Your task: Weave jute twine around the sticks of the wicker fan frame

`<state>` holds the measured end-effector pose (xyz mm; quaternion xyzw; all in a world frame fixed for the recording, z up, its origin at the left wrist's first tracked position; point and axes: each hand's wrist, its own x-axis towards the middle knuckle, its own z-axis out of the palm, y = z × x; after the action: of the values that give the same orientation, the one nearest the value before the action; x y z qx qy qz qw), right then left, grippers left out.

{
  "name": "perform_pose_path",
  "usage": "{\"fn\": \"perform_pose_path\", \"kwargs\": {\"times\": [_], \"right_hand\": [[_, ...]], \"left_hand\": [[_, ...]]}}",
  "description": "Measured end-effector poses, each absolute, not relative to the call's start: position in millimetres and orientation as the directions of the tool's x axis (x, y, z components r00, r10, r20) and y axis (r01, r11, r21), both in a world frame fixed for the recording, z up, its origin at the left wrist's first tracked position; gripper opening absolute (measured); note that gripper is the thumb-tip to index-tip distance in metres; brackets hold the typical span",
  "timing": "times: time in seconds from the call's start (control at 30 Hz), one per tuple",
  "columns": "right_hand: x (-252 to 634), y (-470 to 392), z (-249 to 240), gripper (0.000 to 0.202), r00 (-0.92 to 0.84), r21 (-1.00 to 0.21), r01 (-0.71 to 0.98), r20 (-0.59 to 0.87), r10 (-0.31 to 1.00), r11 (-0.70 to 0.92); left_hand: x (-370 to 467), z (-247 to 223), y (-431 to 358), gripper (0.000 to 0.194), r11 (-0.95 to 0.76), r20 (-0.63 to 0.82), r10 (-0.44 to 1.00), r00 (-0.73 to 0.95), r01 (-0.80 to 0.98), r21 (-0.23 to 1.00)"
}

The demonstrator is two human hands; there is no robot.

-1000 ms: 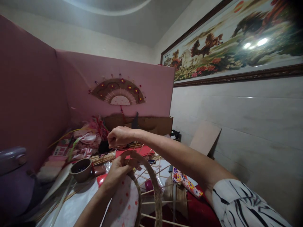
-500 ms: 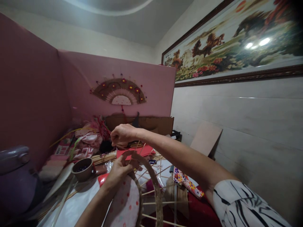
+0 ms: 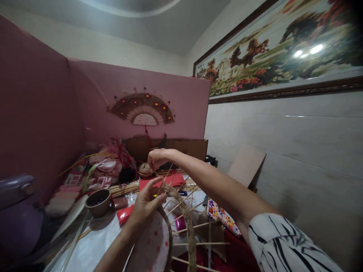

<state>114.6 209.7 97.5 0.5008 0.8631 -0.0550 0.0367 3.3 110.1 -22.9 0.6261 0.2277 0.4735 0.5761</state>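
Note:
A fan frame with thin wooden spokes [image 3: 198, 243] stands low in the centre, a brown twine band [image 3: 187, 219] woven across it. Its inner part is a white half-disc with red dots [image 3: 151, 241]. My left hand [image 3: 149, 200] is at the band's upper end, thumb and fingers apart around the spokes there. Above it, my right hand [image 3: 157, 158] is closed in a pinch near the spoke tips; what it pinches is too small to make out. A ball of twine [image 3: 144, 170] sits just behind my right hand.
A brown cup [image 3: 98, 203] and a red packet [image 3: 124, 214] are on the left. Pink cloths [image 3: 106, 166] lie at the back left, a purple flask [image 3: 19, 219] at the far left. A finished fan [image 3: 144, 107] hangs on the pink panel. Flowered fabric [image 3: 222, 217] lies right.
My right hand has moved a little to the right, uncovering the twine ball. My left hand's fingers have spread at the band's end, and the fan frame has shifted slightly.

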Motion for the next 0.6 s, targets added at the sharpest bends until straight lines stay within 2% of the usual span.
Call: {"fn": "perform_pose_path", "kwargs": {"times": [0.1,0.33,0.47,0.6], "right_hand": [[122.8,216.8,97.4,0.012,-0.505,-0.186,0.860,-0.164,0.848,0.476],[175.2,227.3,99.9,0.015,-0.472,-0.487,0.810,-0.212,0.855,0.326],[203.6,219.0,89.1,0.013,-0.439,-0.569,0.778,-0.189,0.879,0.266],[216.7,204.4,87.7,0.020,-0.450,-0.621,0.722,-0.085,0.889,0.306]], "left_hand": [[2.2,-26.1,112.8,0.040,-0.213,0.316,0.832,0.457,-0.262,0.941],[-2.9,-29.0,117.8,0.035,-0.203,0.343,0.824,0.452,-0.329,0.922],[-6.0,-26.9,119.8,0.035,-0.196,0.332,0.847,0.416,-0.336,0.921],[-7.8,-26.9,121.1,0.036,-0.180,0.315,0.860,0.401,-0.338,0.924]]}}
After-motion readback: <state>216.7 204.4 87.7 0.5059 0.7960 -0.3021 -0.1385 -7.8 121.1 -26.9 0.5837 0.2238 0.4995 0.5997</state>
